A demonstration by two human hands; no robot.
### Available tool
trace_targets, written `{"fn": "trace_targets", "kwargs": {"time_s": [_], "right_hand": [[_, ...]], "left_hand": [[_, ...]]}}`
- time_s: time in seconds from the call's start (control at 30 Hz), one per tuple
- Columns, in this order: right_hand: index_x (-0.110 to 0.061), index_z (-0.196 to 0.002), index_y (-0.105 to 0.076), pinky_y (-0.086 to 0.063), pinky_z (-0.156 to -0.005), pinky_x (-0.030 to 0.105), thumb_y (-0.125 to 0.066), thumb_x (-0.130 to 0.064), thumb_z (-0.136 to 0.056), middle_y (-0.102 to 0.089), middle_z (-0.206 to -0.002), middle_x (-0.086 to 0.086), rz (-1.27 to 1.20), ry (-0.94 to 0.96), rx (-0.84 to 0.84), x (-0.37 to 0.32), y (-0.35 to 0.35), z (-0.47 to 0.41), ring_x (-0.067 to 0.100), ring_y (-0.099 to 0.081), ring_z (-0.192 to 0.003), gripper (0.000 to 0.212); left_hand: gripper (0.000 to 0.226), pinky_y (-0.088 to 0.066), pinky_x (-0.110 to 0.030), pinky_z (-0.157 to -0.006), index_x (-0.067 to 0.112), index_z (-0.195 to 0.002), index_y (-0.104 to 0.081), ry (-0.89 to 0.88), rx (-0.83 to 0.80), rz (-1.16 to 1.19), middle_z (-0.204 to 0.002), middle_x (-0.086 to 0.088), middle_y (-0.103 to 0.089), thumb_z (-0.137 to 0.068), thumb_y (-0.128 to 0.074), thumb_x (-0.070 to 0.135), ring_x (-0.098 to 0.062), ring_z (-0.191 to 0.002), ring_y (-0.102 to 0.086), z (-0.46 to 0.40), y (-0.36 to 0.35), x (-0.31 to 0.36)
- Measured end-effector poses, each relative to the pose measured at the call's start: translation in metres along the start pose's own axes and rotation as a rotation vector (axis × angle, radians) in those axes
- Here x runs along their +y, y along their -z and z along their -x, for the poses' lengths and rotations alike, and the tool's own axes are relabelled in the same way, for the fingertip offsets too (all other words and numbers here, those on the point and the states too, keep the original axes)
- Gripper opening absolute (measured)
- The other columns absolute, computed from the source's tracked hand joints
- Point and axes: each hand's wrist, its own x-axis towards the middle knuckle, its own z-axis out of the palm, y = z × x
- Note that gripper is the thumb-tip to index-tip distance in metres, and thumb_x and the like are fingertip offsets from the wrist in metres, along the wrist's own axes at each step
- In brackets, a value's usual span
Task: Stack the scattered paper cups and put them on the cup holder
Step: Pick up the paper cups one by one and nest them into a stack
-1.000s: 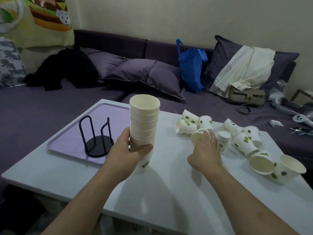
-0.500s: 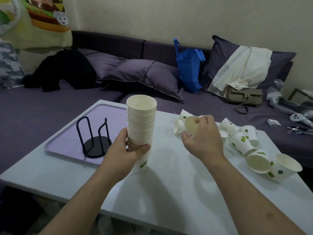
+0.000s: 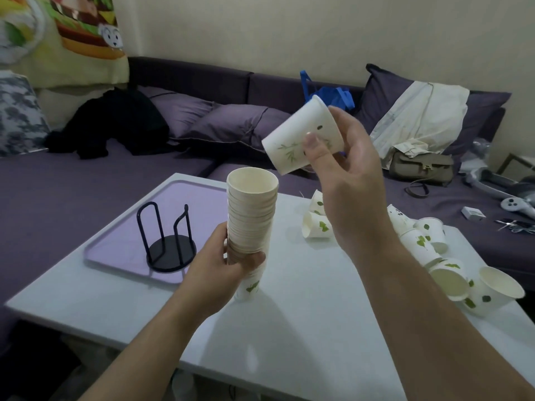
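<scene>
Currently the task stands partway through the stacking stage. The left hand (image 3: 228,263) wraps its fingers and thumb around the lower part of a tall stack of cups (image 3: 251,218), which stands upright near the middle of the white table (image 3: 304,328). The stack already holds many cups, mouth up.

The right hand (image 3: 344,180) is raised above and to the right of the stack, and pinches a single cup (image 3: 301,137) between thumb and fingers. This cup is tilted on its side, its mouth toward the lower left and its base toward the upper right. It is apart from the stack and not yet nested.

Remaining work, as far as the view shows:
- Loose cups (image 3: 451,273) lie scattered along the right side of the table, some on their sides, some touching each other. A further pair (image 3: 317,224) lies just beyond the right wrist, partly hidden.
- The black wire cup holder (image 3: 170,241) stands bare on the purple tray (image 3: 121,244) at the left of the table, just left of the stack. No cups are on it.

Judgement: the held cup goes into the stack next; the remaining cups must then be gathered before the whole stack is moved left onto the holder.
</scene>
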Motion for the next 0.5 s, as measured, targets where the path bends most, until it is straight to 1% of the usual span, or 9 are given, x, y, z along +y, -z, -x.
{"fn": "trace_targets", "kwargs": {"time_s": [0.07,0.2,0.23,0.27,0.33,0.37,0.43,0.5], "right_hand": [[-0.012,-0.154,-0.049,-0.057,-0.105,0.036,-0.067,-0.023,-0.103,-0.064,-0.137,0.005,0.023,0.015,-0.054,0.000,-0.006,0.003,0.012,-0.066,-0.121,0.055],[-0.016,-0.156,-0.047,-0.054,-0.109,0.039,-0.069,-0.029,-0.099,-0.058,-0.143,-0.001,0.154,0.064,-0.188,0.009,-0.013,0.010,0.015,-0.060,-0.131,0.062],[-0.016,-0.156,-0.047,-0.052,-0.110,0.036,-0.069,-0.029,-0.099,-0.056,-0.144,-0.003,0.189,0.084,-0.213,0.011,-0.014,0.012,0.014,-0.058,-0.132,0.063],[-0.015,-0.156,-0.046,-0.051,-0.110,0.029,-0.069,-0.027,-0.099,-0.055,-0.145,-0.004,0.225,0.101,-0.235,0.012,-0.015,0.013,0.012,-0.056,-0.133,0.063],[-0.014,-0.157,-0.045,-0.047,-0.104,0.015,-0.069,-0.021,-0.100,-0.051,-0.147,-0.005,0.282,0.121,-0.273,0.012,-0.016,0.015,0.009,-0.052,-0.133,0.063],[-0.014,-0.158,-0.044,-0.046,-0.102,0.011,-0.070,-0.020,-0.100,-0.050,-0.148,-0.006,0.301,0.120,-0.290,0.013,-0.016,0.015,0.007,-0.050,-0.134,0.064],[-0.016,-0.159,-0.042,-0.046,-0.104,0.013,-0.070,-0.020,-0.100,-0.048,-0.150,-0.008,0.329,0.114,-0.318,0.015,-0.017,0.016,0.006,-0.048,-0.136,0.065],[-0.017,-0.161,-0.040,-0.046,-0.111,0.020,-0.068,-0.022,-0.101,-0.046,-0.153,-0.008,0.341,0.106,-0.346,0.019,-0.018,0.015,0.007,-0.046,-0.139,0.066]], "left_hand": [[0.043,-0.052,-0.019,-0.080,0.046,-0.120,-0.058,-0.004,-0.005,-0.001,-0.108,0.034,-0.070,-0.091,-0.082,0.026,0.015,-0.096,-0.066,0.000,-0.001,0.001],[0.048,-0.053,-0.018,-0.080,0.050,-0.121,-0.057,-0.011,-0.002,-0.014,-0.109,0.033,-0.070,-0.090,-0.083,0.025,0.014,-0.097,-0.066,0.001,-0.002,0.002],[0.049,-0.053,-0.018,-0.081,0.048,-0.125,-0.058,-0.015,0.001,-0.013,-0.110,0.031,-0.071,-0.090,-0.083,0.025,0.013,-0.098,-0.067,0.001,-0.002,0.002],[0.052,-0.053,-0.019,-0.082,0.046,-0.130,-0.058,-0.020,0.002,-0.014,-0.111,0.029,-0.072,-0.090,-0.083,0.025,0.012,-0.100,-0.066,0.002,-0.002,0.003],[0.055,-0.054,-0.020,-0.084,0.043,-0.135,-0.056,-0.027,-0.003,-0.018,-0.113,0.028,-0.071,-0.090,-0.082,0.025,0.011,-0.103,-0.066,0.003,-0.003,0.005],[0.056,-0.055,-0.021,-0.086,0.042,-0.137,-0.056,-0.028,-0.002,-0.020,-0.114,0.027,-0.072,-0.091,-0.082,0.024,0.009,-0.105,-0.067,0.003,-0.003,0.005],[0.058,-0.056,-0.027,-0.093,0.040,-0.140,-0.055,-0.019,0.003,-0.021,-0.118,0.022,-0.072,-0.091,-0.082,0.023,0.001,-0.109,-0.068,0.004,-0.003,0.006],[0.058,-0.057,-0.035,-0.099,0.038,-0.142,-0.055,-0.010,0.001,-0.022,-0.121,0.020,-0.071,-0.092,-0.081,0.024,-0.004,-0.114,-0.067,0.004,-0.003,0.007]]}}
